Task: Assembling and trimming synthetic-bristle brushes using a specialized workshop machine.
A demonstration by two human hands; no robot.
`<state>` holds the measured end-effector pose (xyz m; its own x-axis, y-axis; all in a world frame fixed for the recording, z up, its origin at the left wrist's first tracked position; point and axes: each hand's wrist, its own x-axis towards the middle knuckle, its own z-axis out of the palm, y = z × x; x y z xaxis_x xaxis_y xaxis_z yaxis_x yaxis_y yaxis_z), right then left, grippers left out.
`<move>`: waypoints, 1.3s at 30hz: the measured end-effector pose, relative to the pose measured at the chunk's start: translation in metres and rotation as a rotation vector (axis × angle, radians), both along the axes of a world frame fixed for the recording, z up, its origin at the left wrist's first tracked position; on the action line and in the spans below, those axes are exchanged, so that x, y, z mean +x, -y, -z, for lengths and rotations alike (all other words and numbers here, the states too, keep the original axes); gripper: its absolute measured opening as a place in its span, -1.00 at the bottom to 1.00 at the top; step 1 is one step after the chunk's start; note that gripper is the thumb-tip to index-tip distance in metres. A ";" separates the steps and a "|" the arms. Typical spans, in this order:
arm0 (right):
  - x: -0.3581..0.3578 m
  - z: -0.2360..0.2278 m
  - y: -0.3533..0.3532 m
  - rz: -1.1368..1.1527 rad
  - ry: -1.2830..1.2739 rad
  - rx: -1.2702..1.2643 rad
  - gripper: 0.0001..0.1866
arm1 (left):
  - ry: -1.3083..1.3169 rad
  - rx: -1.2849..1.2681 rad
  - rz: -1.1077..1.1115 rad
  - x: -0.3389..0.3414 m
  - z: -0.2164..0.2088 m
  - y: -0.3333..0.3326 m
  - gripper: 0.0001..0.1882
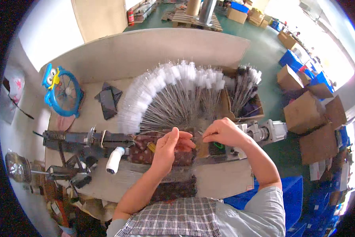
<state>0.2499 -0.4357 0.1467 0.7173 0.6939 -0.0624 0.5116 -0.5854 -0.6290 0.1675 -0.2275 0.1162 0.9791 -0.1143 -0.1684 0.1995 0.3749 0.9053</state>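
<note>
Near the bench's middle, my left hand (167, 152) has its thumb raised and its fingers pointing right. A thin metal wire (197, 138) runs across it, seemingly between thumb and fingers. My right hand (224, 132) pinches the wire's right part between thumb and fingertips. Under my hands lies a dark red patterned cloth (144, 154), with something yellow beside my left fingers. Just beyond them, a wide fan of wire-stemmed brushes (177, 98) spreads out, white bristle ends away from me. The brush ends nearest my hands are partly hidden.
A machine with a black shaft (74, 138) is on the left, a silver motor (274, 131) on the right. A carton (244, 116) holds dark-tipped brushes. A blue cartoon fan (64, 91) and a dark phone (107, 103) sit far left. Cardboard boxes (306, 112) stand on the right-hand floor.
</note>
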 end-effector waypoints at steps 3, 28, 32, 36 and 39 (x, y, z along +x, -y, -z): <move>-0.002 -0.009 -0.007 -0.029 0.089 -0.159 -0.81 | -0.034 0.020 -0.033 -0.004 0.003 0.000 -0.49; -0.027 0.039 -0.181 -0.131 0.342 0.286 -0.90 | -0.298 -0.271 -0.580 -0.072 0.017 -0.080 -0.60; -0.027 0.035 -0.186 -0.125 0.276 0.223 -0.89 | -0.329 0.122 -0.414 -0.074 0.048 -0.089 -0.68; -0.025 0.034 -0.185 -0.134 0.276 0.233 -0.88 | -0.293 -0.120 -0.432 -0.072 0.043 -0.091 -0.71; -0.025 0.036 -0.185 -0.117 0.272 0.207 -0.88 | -0.256 -0.369 -0.452 -0.074 0.020 -0.089 -0.71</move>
